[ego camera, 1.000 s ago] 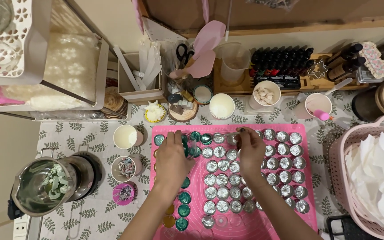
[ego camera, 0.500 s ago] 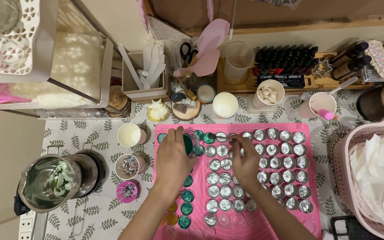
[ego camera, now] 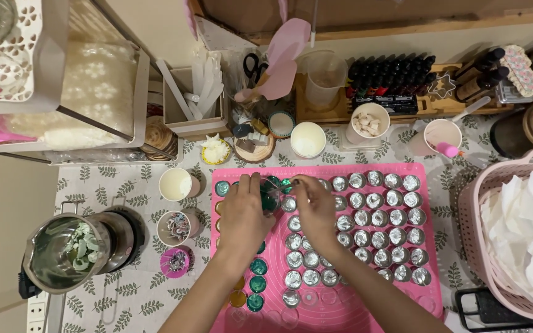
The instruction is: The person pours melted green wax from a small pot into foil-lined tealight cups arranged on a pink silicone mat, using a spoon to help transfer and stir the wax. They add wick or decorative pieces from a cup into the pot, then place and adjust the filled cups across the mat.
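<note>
Head view: on the pink mat (ego camera: 430,185), the left hand (ego camera: 245,216) grips a green-filled cup (ego camera: 269,198) near its upper-left corner, the right hand (ego camera: 314,206) pinching at the cup's rim; green cups (ego camera: 255,283) few, silver cups (ego camera: 371,219) many.

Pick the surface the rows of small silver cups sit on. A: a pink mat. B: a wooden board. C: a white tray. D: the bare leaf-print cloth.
A: the silver cups stand in rows on the pink mat, which lies over the leaf-print cloth; both hands work at the mat's upper left.
</note>
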